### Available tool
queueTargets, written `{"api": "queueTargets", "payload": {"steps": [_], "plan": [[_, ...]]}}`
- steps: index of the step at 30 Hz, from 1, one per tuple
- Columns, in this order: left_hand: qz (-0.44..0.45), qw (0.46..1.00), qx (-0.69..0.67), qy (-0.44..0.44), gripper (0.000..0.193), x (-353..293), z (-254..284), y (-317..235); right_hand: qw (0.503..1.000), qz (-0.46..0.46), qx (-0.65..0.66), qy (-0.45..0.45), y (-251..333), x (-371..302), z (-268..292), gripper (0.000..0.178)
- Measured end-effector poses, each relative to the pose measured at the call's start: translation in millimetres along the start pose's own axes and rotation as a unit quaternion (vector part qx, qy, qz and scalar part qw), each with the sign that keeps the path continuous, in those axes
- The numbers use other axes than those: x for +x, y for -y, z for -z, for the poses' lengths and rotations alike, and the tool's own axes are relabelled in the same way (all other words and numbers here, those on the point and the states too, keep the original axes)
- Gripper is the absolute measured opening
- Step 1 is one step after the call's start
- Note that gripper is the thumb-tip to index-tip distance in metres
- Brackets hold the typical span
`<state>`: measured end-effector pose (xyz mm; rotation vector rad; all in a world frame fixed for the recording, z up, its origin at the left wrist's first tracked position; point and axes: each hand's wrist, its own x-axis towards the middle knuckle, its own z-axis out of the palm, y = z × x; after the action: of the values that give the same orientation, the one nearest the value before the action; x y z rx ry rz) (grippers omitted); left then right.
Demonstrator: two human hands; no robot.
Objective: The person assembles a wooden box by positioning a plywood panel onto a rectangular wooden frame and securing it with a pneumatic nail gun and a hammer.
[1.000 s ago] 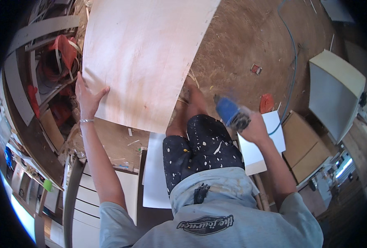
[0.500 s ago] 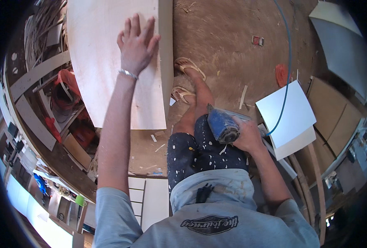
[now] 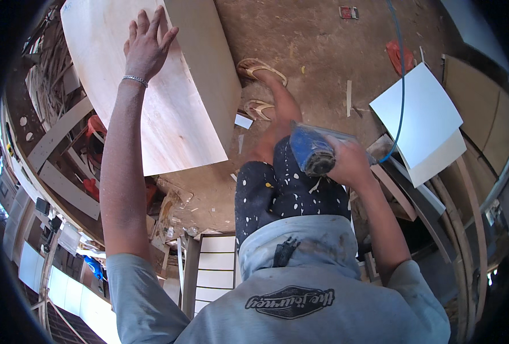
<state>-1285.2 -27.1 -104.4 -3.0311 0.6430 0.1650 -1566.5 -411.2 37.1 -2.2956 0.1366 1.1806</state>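
Observation:
My left hand (image 3: pixel 146 53) lies flat with fingers spread on the pale top panel of a wooden box (image 3: pixel 174 117), close to its right edge. A silver bracelet (image 3: pixel 135 79) circles that wrist. In my right hand (image 3: pixel 350 162) is a blue air nail gun (image 3: pixel 310 148), its handle wrapped by my fingers. It is held over my right thigh, apart from the box, its narrow end pointing up and left in the picture. A thin blue air hose (image 3: pixel 402 97) runs from beside the grip toward the top of the view.
A white panel (image 3: pixel 419 117) leans at the right, near brown boards (image 3: pixel 475 103) and long wooden strips (image 3: pixel 471 200). A red bag (image 3: pixel 400 57) and a small red packet (image 3: pixel 349 12) lie on the dirt floor. Scrap wood (image 3: pixel 59 135) crowds the left, and a slatted white piece (image 3: pixel 215 266) is below.
The box and my left arm now appear farther left and tilted, as the whole view has shifted. My left hand stays on the panel; the nail gun remains in my right hand.

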Motion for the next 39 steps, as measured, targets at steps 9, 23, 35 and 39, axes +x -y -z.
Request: {"api": "queueTargets", "payload": {"steps": [9, 23, 35, 39], "plan": [[0.033, 0.991, -0.12, 0.047, 0.099, -148.3, 14.6, -85.8, 0.998, 0.068, 0.017, -0.001, 12.1, 3.6, -13.0, 0.06], [0.102, 0.959, -0.232, 0.128, 0.08, -286.8, 26.4, -99.5, 0.97, 0.193, -0.126, 0.082, 92.6, 23.4, -50.3, 0.057], [0.277, 0.935, -0.22, 0.022, 0.103, -327.5, -3.7, -73.2, 0.974, 0.175, -0.127, 0.071, 158.6, 34.9, -113.5, 0.041], [0.29, 0.928, -0.235, 0.016, 0.104, -335.4, -4.1, -72.2, 0.966, 0.196, -0.153, 0.07, 168.4, 33.5, -120.7, 0.035]]}}
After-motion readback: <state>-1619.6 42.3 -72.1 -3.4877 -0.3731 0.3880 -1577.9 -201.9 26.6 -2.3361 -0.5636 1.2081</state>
